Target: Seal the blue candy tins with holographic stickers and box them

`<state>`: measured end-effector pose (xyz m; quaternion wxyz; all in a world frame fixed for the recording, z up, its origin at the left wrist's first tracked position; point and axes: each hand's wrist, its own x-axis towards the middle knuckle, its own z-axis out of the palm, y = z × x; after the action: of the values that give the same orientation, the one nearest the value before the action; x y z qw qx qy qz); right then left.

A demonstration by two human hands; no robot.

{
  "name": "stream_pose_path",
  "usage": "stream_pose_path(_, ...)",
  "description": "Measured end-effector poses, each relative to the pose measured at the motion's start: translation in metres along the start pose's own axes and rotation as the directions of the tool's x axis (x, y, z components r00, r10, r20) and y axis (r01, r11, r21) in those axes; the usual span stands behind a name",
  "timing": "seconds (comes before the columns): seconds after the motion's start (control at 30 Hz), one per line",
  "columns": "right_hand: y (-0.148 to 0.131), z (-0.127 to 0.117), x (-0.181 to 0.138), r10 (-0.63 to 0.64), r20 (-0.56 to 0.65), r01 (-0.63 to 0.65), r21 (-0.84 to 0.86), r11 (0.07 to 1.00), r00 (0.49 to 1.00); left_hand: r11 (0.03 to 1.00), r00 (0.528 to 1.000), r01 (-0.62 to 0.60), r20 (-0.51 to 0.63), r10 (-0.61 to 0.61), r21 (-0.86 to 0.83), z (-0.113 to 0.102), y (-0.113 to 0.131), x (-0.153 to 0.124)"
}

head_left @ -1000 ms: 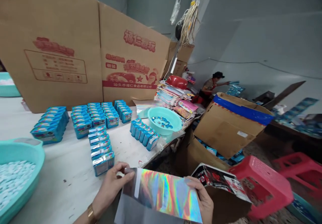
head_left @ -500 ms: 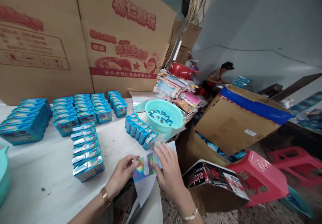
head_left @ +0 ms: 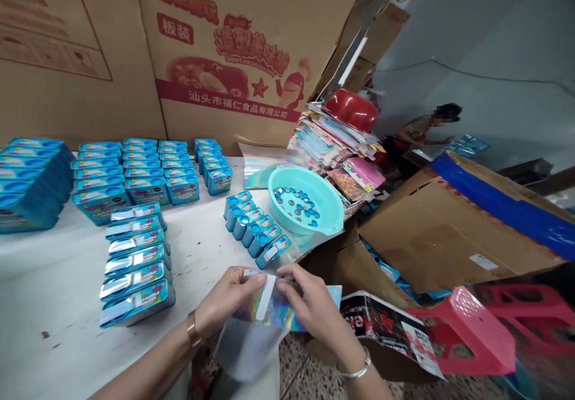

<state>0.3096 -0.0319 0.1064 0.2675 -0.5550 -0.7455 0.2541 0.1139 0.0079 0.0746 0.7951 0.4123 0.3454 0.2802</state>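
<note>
Our left hand [head_left: 224, 301] is pinching the foil sheet [head_left: 282, 313] before the table [head_left: 67, 283]; our right hand [head_left: 317, 304] is curling over it, its grip unclear. Beyond, blue tubs [head_left: 135, 274] and a bowl [head_left: 318, 185] are standing before a carton [head_left: 188, 58].

Glossy, iridescent on the holographic sheet [head_left: 287, 317]; matt on the brown cardboard carton [head_left: 211, 52]; smooth, plastic on the turquoise basin [head_left: 321, 193]; shiny on the red bowl [head_left: 353, 109]; polished, metallic on the gold-coloured bracelet [head_left: 193, 329].
</note>
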Motion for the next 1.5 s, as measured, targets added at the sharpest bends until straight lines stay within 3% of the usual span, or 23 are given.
stream_pose_path(0.07,0.003,-0.004,0.002,0.032,0.048,-0.035,0.067,0.997,0.998,0.998,0.998,0.065,-0.011,-0.064,0.005,-0.003,0.0,0.009)
stream_pose_path(0.13,0.012,0.005,0.002,0.033,0.022,-0.034,0.047,0.998,0.999,0.995,0.993,0.103,-0.054,-0.102,0.01,-0.008,-0.006,0.02)
stream_pose_path(0.27,0.04,0.044,-0.003,-0.091,-0.107,0.067,-0.213,0.975,0.99,0.998,0.99,0.063,-0.126,-0.061,0.015,-0.022,-0.028,0.034)
stream_pose_path(0.33,0.047,0.061,-0.006,-0.151,-0.143,0.111,-0.252,0.961,0.978,0.998,0.989,0.054,-0.139,-0.049,0.031,-0.028,-0.035,0.035)
stream_pose_path(0.4,0.046,0.072,-0.009,-0.126,-0.194,0.1,-0.141,0.985,0.973,0.997,0.99,0.044,-0.134,-0.034,0.066,-0.032,-0.038,0.033)
stream_pose_path(0.47,0.039,0.078,-0.009,-0.004,-0.254,0.019,0.059,0.998,0.967,0.995,0.993,0.022,-0.116,-0.011,0.099,-0.034,-0.036,0.029)
stream_pose_path(0.57,0.027,0.083,-0.006,0.207,-0.302,-0.105,0.32,0.942,0.931,0.994,0.996,0.004,-0.09,0.006,0.106,-0.035,-0.027,0.023)
stream_pose_path(0.67,0.018,0.086,-0.005,0.251,-0.343,-0.106,0.39,0.915,0.905,0.997,0.997,0.009,-0.083,-0.002,0.082,-0.033,-0.017,0.016)
stream_pose_path(0.97,0.008,0.076,0.0,-0.016,-0.374,0.056,0.095,0.994,0.927,1.0,0.994,0.012,-0.104,-0.012,0.001,-0.034,-0.003,0.011)
stream_pose_path(1.1,0.003,0.071,0.006,-0.005,-0.3,0.021,0.05,0.999,0.954,0.998,0.989,-0.012,-0.149,0.021,0.064,-0.037,-0.005,0.013)
stream_pose_path(1.2,-0.008,0.051,0.012,0.005,-0.253,0.0,0.023,1.0,0.968,0.983,0.968,-0.042,-0.236,0.083,0.177,-0.04,-0.012,0.017)
stream_pose_path(1.3,-0.018,0.022,0.026,0.137,-0.184,-0.113,0.136,0.984,0.973,0.943,0.94,-0.085,-0.288,0.184,0.322,-0.044,-0.02,0.021)
stream_pose_path(1.37,-0.019,0.007,0.041,0.23,-0.11,-0.199,0.239,0.95,0.967,0.921,0.937,-0.137,-0.253,0.24,0.364,-0.046,-0.021,0.023)
stream_pose_path(1.5,-0.006,0.001,0.073,0.268,-0.051,-0.233,0.359,0.904,0.962,0.922,0.953,-0.208,-0.143,0.265,0.327,-0.048,-0.008,0.024)
